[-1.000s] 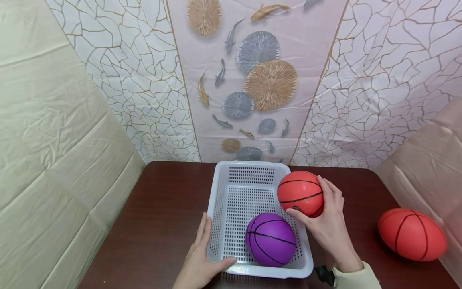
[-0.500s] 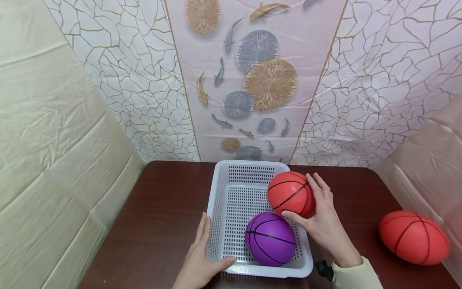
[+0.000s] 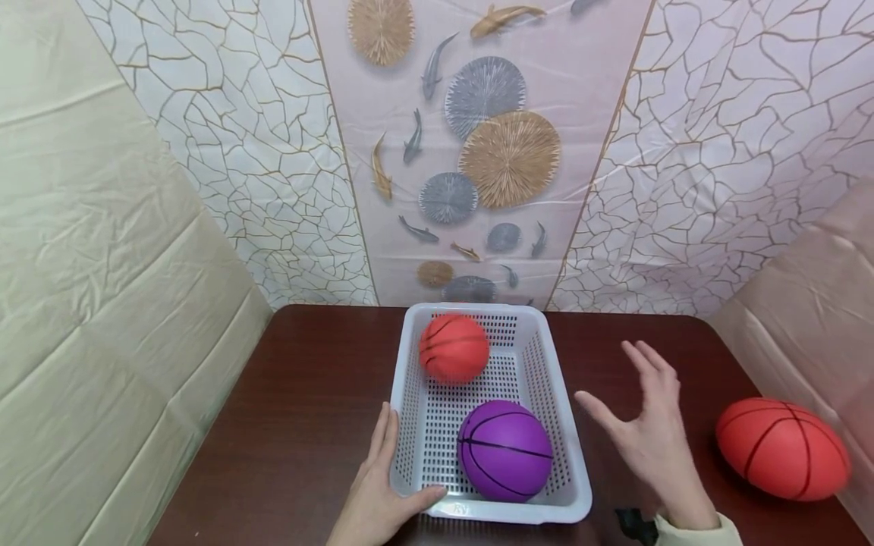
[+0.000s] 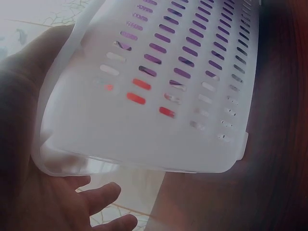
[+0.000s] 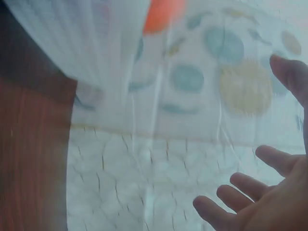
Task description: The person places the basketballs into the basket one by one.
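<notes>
1. Counter [image 3: 314, 394]: dark brown, its back corners rounded.
2. Basket [image 3: 505, 513]: pale, perforated and oblong, its long axis running from near the counter's back edge towards its near edge.
3. Right hand [image 3: 652, 428]: over the counter, between basket and outer ball; grip released, thumb and fingers spread, pointing towards the back edge.
4. Left hand [image 3: 382, 485]: at the basket's near-left corner, grip loose, straight fingers along the left wall, thumb on the near rim.
5. Outer red ball [image 3: 781, 449]: by the counter's right edge, looking stretched sideways, its long axis dipping rightward.
6. Purple ball [image 3: 505, 451]: towards the basket's near-right corner, one black line sloping slightly down rightward.
7. Inner red ball [image 3: 454, 349]: in the basket's far-left corner, blurred, round.
</notes>
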Motion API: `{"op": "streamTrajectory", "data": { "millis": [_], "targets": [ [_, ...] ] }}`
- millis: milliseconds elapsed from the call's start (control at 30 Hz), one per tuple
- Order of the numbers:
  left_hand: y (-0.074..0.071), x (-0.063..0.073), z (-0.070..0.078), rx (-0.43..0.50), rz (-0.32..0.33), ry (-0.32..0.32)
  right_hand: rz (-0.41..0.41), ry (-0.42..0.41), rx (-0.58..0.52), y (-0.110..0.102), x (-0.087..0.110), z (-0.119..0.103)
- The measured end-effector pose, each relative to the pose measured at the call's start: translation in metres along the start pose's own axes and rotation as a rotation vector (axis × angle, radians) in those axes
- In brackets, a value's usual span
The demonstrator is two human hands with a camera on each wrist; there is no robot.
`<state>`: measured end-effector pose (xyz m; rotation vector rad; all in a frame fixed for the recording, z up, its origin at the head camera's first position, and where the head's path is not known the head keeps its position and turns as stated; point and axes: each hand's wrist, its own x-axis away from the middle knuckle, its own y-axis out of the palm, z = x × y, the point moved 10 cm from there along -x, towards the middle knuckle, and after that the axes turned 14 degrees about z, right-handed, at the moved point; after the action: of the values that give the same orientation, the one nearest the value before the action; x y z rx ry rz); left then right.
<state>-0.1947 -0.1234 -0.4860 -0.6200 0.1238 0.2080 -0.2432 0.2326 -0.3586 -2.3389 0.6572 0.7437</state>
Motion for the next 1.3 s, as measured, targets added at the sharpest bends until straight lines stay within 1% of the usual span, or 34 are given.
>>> {"op": "streamTrajectory", "data": {
  "millis": [133, 233, 367, 500, 600, 733, 833, 933, 1000, 1133, 1300],
  "targets": [
    [0.001, -0.001, 0.001, 0.02, 0.0, 0.014, 0.126, 0.029, 0.029, -0.035, -0.007, 0.011],
    [0.0, -0.001, 0.003, 0.031, 0.009, 0.039, 0.206, 0.067, 0.07, -0.061, -0.011, 0.023],
    [-0.001, -0.001, 0.004, 0.036, 0.018, 0.055, 0.27, 0.16, 0.143, -0.088, -0.015, 0.043],
    [-0.001, -0.001, 0.003, 0.039, 0.018, 0.049, 0.322, 0.265, 0.241, -0.108, -0.017, 0.069],
    [0.0, -0.001, 0.002, 0.035, 0.014, 0.037, 0.343, 0.357, 0.322, -0.118, -0.013, 0.094],
    [0.0, -0.001, 0.001, 0.027, 0.01, 0.027, 0.311, 0.468, 0.395, -0.126, -0.009, 0.123],
    [0.0, -0.001, 0.001, 0.027, 0.011, 0.028, 0.33, 0.495, 0.398, -0.131, -0.009, 0.136],
    [-0.001, -0.001, 0.002, 0.032, 0.015, 0.034, 0.377, 0.504, 0.395, -0.135, -0.008, 0.145],
    [-0.001, -0.001, 0.002, 0.034, 0.018, 0.037, 0.395, 0.515, 0.401, -0.137, -0.007, 0.15],
    [-0.001, -0.001, 0.002, 0.032, 0.012, 0.029, 0.372, 0.548, 0.441, -0.138, -0.005, 0.161],
    [-0.001, -0.001, 0.001, 0.028, 0.011, 0.023, 0.341, 0.565, 0.474, -0.139, -0.003, 0.169]
  ]
}}
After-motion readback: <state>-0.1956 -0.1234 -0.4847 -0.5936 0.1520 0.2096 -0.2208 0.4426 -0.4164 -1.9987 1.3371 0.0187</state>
